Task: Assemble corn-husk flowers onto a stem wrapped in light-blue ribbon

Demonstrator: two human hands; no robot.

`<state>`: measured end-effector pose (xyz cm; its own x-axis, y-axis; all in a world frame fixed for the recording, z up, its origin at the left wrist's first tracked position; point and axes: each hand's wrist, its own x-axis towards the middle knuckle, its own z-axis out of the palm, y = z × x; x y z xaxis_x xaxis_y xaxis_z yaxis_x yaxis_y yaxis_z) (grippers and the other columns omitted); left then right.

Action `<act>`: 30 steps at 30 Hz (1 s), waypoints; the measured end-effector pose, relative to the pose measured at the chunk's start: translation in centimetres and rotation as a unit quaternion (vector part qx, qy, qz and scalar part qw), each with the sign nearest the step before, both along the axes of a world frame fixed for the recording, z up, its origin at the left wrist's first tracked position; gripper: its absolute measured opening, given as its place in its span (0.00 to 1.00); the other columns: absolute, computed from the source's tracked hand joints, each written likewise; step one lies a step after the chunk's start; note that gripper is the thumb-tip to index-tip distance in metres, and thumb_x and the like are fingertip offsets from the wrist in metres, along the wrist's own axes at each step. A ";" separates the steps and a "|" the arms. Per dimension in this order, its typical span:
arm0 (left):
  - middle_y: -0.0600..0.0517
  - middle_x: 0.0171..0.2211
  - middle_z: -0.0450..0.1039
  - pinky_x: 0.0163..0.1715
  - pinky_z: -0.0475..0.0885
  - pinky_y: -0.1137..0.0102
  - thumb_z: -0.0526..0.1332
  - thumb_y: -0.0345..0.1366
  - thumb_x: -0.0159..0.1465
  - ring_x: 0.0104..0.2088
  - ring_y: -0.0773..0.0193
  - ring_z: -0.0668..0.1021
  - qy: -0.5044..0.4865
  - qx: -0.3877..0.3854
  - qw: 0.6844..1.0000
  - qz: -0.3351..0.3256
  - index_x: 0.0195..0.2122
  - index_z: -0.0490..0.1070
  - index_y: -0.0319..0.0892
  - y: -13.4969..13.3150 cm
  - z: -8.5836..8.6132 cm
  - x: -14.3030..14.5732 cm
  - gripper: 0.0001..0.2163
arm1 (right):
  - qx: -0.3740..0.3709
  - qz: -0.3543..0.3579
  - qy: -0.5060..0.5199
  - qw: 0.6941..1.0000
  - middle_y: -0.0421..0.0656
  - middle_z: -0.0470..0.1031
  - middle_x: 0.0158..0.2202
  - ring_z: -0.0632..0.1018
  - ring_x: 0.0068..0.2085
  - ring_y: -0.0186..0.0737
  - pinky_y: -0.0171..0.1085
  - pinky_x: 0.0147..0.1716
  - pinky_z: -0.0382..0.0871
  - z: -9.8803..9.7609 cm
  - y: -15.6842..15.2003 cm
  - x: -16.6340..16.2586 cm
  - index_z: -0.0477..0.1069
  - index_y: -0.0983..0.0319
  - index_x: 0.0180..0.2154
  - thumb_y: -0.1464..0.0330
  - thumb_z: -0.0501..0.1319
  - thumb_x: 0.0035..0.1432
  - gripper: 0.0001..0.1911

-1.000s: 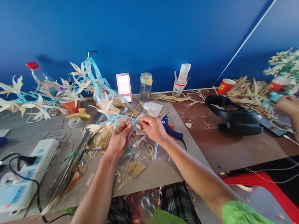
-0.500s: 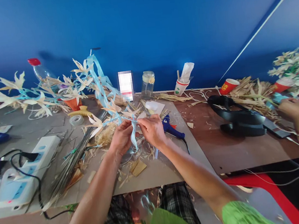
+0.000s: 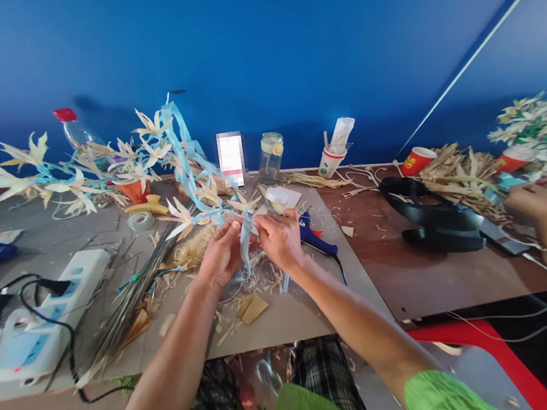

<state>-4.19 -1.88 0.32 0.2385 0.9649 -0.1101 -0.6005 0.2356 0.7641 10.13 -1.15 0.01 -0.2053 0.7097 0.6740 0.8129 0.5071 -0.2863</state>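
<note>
Fingers (image 3: 231, 232) of the left hand (image 3: 222, 255) are closed on the near end of the flower branch (image 3: 188, 209), just right of the wire bundle (image 3: 129, 298). The branch extends up and left toward the far-left corner of the worktop (image 3: 287, 311). A blue ribbon (image 3: 245, 245) hangs between both hands over mid-worktop. Right hand (image 3: 280, 237) fingers are pinched shut on that ribbon where it meets the branch. A blue glue gun (image 3: 316, 240) lies just right. Further right sits a black headset (image 3: 431, 221). At the right edge is a co-worker's hand (image 3: 530, 201).
</note>
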 end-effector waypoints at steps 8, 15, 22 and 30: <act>0.58 0.19 0.69 0.22 0.70 0.74 0.72 0.35 0.45 0.17 0.73 0.72 0.053 -0.009 0.997 0.048 0.27 0.68 0.38 0.2 -0.1 0.2 0.14 | 0.019 -0.005 -0.043 0.999 0.40 0.77 0.24 0.74 0.28 0.35 0.40 0.40 0.49 0.1 -0.4 -0.5 0.73 0.60 0.30 0.71 0.52 0.63 0.13; 0.55 0.19 0.69 0.23 0.66 0.75 0.70 0.37 0.48 0.20 0.72 0.71 0.061 0.021 0.996 0.061 0.25 0.69 0.37 0.3 -0.2 0.1 0.11 | -0.007 0.006 -0.048 0.999 0.42 0.77 0.26 0.74 0.31 0.37 0.41 0.41 0.48 -0.1 -0.3 -0.4 0.74 0.59 0.34 0.69 0.52 0.64 0.12; 0.57 0.18 0.66 0.22 0.63 0.74 0.71 0.42 0.47 0.19 0.72 0.68 0.113 0.009 0.987 0.116 0.24 0.70 0.38 1.1 -1.2 -0.4 0.14 | -0.009 0.048 -0.038 0.998 0.45 0.78 0.34 0.75 0.37 0.41 0.43 0.45 0.52 0.2 -0.7 -0.3 0.74 0.59 0.40 0.69 0.53 0.62 0.11; 0.56 0.23 0.70 0.26 0.63 0.74 0.69 0.43 0.50 0.24 0.71 0.69 0.163 0.089 0.958 0.219 0.28 0.73 0.39 1.4 -1.8 -1.0 0.12 | -0.140 0.144 0.157 0.967 0.45 0.75 0.30 0.73 0.33 0.38 0.38 0.35 0.65 0.5 -2.1 -0.9 0.73 0.62 0.34 0.63 0.55 0.61 0.11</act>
<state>-5.17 -0.44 -1.45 -0.2123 0.9750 0.0649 -0.3346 -0.1350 0.9326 9.18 -3.22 0.54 -0.2370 0.8174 0.5251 0.5000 0.5660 -0.6554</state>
